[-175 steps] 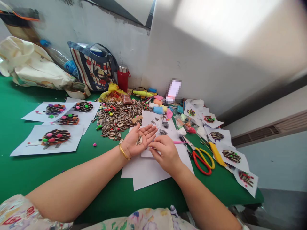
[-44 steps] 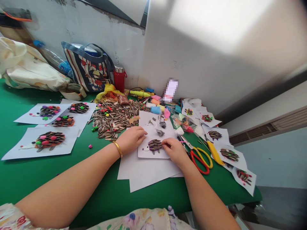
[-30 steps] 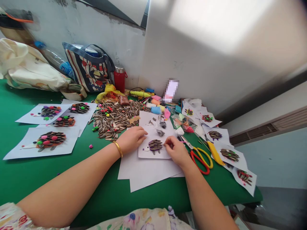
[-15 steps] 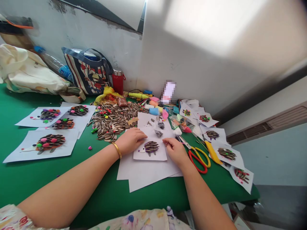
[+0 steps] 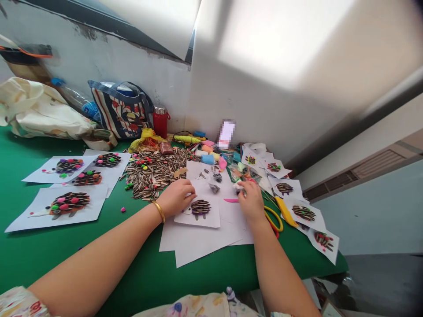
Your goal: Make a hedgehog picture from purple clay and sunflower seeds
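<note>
Just beside the unclenched left fingers (image 5: 189, 190) lies the seed hedgehog (image 5: 201, 207); whether right fingers (image 5: 243, 194) pinch is unclear.

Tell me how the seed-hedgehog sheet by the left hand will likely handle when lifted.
The sheet looks like thin paper, so it may flex. The seeds clustered on the hedgehog could make it sag there. Those separate, raised seeds might also loosen if bent.

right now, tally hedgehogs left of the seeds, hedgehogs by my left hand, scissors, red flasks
Hedgehogs left of the seeds: 4
Hedgehogs by your left hand: 1
Scissors: 1
Red flasks: 1
Total: 7
</note>
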Motion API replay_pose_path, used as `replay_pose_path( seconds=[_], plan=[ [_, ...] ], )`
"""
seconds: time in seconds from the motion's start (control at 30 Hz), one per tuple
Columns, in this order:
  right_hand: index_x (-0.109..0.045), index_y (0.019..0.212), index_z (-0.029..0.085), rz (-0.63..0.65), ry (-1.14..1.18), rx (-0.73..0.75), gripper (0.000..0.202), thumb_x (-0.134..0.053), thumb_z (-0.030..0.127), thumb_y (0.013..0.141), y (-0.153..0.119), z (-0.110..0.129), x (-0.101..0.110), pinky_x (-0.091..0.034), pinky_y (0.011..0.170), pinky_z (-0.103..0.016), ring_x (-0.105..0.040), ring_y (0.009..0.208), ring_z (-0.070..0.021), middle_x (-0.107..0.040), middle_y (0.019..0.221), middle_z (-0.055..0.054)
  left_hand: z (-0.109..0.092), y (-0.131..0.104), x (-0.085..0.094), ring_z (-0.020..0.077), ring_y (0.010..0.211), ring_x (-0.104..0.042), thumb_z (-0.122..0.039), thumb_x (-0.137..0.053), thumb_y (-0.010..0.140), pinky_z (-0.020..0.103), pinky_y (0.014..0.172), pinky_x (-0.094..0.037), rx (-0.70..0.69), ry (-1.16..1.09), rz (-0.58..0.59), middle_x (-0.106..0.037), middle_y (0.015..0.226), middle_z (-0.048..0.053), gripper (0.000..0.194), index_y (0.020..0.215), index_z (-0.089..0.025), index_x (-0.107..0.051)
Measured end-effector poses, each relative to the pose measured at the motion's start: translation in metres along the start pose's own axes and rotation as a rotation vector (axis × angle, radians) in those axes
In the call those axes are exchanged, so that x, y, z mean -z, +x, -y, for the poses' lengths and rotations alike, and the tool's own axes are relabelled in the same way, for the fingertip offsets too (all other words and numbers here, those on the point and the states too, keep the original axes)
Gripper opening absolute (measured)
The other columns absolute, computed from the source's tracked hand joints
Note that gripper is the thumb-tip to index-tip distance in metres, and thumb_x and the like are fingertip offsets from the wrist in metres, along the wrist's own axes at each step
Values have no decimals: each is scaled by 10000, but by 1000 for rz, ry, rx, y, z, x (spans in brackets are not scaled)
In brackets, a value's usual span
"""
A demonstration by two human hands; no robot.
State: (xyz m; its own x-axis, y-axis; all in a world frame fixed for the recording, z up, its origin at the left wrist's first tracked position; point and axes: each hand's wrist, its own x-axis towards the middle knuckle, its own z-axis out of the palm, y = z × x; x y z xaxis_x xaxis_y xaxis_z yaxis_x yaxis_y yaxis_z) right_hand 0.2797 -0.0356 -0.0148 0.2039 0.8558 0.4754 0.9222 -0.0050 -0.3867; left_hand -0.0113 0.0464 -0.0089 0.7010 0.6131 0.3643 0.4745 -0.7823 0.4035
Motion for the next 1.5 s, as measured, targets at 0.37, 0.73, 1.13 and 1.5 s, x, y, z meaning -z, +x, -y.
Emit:
replay_pose_path(
  seconds=[0.37, 0.73, 1.13, 1.5],
  plan=[
    [-719, 1058, 236, 114, -244, -13, 328, -556, 151, 786, 15, -7, -3, -415, 874, -426, -468, 1072, -303, -586, 1111, -111, -7, 0, 8, 158, 594, -507, -428, -388, 978, 296, 569, -341, 117, 164, -170, -541, 596, 34, 509, 547, -191, -518],
    [-677, 1204, 257, 254, -232, -76, 403, -520, 185, 841, 55, -21, -2, -394, 881, -362, -519, 1056, -270, -616, 1137, -98, -7, -3, -1, 155, 614, -488, -410, -429, 969, 297, 600, -291, 136, 143, -148, -549, 606, 29, 482, 557, -176, -517],
    [-625, 1084, 189, 40, 122, 81, 264, -414, 290, 961, 50, 27, 6, -471, 828, -323, -594, 919, -192, -655, 1044, -75, -17, -1, 7, 162, 687, -521, -413, -459, 948, 289, 652, -371, 178, -157, -251, -557, 686, 25, 413, 620, -180, -553],
    [-564, 1268, 215, 103, 358, 476, 341, -538, 290, 937, -2, 96, -11, -481, 987, -424, -557, 1154, -252, -604, 1226, -119, -56, 1, 3, 140, 694, -621, -523, -695, 716, 278, 676, -511, 615, -1223, -255, -635, 810, 22, 408, 859, -146, -638]
  ],
)
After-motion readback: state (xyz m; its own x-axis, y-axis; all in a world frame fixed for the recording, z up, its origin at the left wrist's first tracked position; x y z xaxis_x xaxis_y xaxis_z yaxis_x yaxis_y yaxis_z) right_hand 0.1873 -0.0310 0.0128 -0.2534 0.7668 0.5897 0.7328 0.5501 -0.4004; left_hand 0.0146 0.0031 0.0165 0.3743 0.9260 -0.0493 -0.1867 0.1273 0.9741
